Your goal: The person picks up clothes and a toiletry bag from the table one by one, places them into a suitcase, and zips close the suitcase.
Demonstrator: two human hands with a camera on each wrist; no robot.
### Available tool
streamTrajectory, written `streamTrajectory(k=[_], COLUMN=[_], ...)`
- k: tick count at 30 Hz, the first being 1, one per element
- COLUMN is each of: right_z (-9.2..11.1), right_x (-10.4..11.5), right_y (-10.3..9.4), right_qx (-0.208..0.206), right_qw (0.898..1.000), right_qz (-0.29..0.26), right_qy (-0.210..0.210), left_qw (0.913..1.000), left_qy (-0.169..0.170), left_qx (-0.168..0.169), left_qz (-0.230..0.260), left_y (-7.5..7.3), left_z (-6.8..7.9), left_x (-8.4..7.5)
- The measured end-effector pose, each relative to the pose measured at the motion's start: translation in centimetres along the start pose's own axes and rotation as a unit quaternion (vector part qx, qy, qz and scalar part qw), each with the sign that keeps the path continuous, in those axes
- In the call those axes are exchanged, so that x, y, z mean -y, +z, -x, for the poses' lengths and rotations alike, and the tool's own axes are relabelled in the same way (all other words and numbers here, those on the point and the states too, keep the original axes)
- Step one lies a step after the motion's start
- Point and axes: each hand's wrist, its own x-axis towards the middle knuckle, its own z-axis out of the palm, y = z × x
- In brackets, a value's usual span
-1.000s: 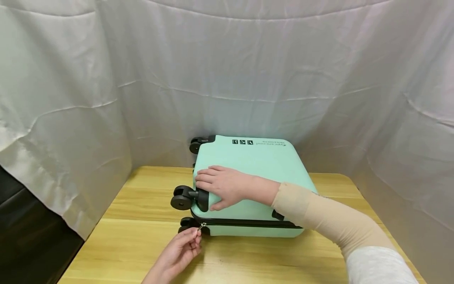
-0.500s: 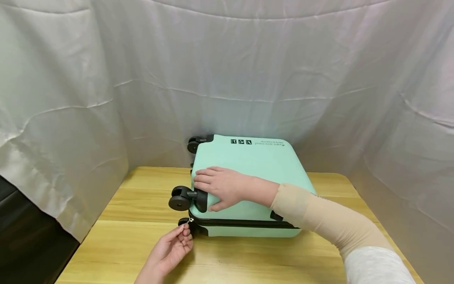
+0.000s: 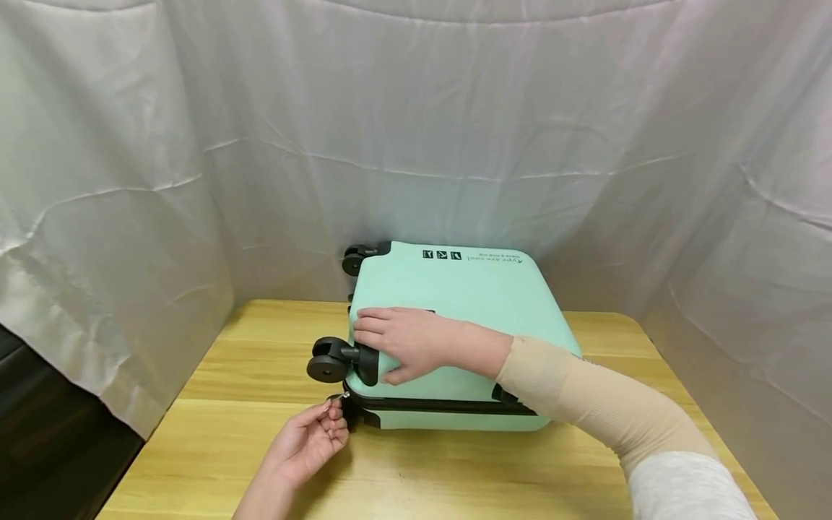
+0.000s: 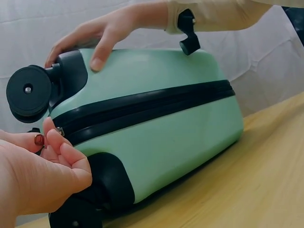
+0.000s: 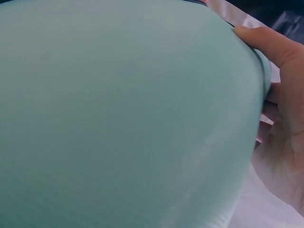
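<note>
A mint-green hard-shell suitcase (image 3: 481, 303) lies flat on the wooden table, its black wheels (image 3: 328, 359) pointing left. At its near left corner, my left hand (image 3: 302, 449) pinches a small metal zipper pull (image 4: 39, 139) between thumb and fingers. The pull's slider (image 4: 59, 131) sits on the black zipper (image 4: 152, 105) running along the suitcase's side. My right hand (image 3: 411, 343) rests on the upper shell near the same corner, fingers stretched over the black corner guard and thumb toward the near edge. In the right wrist view, the green shell (image 5: 128, 109) fills most of the frame.
Light grey curtains (image 3: 455, 123) hang behind and on both sides of the wooden table (image 3: 455, 469). A black cloth or surface (image 3: 58, 404) shows beyond the table's left edge. A black fitting (image 4: 189, 35) stands on the suitcase's near side, below the right forearm.
My left hand has drawn the zipper pull leftward along the near side to the suitcase's corner. The right hand stays in place on the shell.
</note>
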Motion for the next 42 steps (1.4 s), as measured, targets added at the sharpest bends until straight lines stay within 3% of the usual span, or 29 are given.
streamTrajectory(k=[15, 21, 27, 33, 42], right_z=[-0.1, -0.2, 0.0, -0.2, -2.2], right_x=[0.4, 0.5, 0.8, 1.0, 0.6], right_y=[-0.8, -0.6, -0.3, -0.2, -0.2], right_qx=[0.007, 0.003, -0.004, -0.025, -0.008], right_qw=[1.000, 1.000, 1.000, 0.999, 0.998], right_qz=[-0.010, -0.009, 0.008, 0.029, 0.061], right_qy=[-0.005, -0.003, 0.001, 0.010, 0.011], left_qw=[0.9990, 0.9992, 0.9977, 0.9896, 0.9887], left_qy=[-0.022, -0.025, -0.044, -0.043, -0.036], left_qx=[-0.033, -0.028, -0.005, -0.006, -0.017], left_qz=[0.023, 0.009, -0.051, -0.137, -0.145], left_y=[-0.2, -0.5, -1.0, -1.0, -1.0], left_z=[-0.1, -0.2, -0.2, -0.2, 0.0], left_x=[-1.4, -1.7, -1.7, -1.6, -1.7])
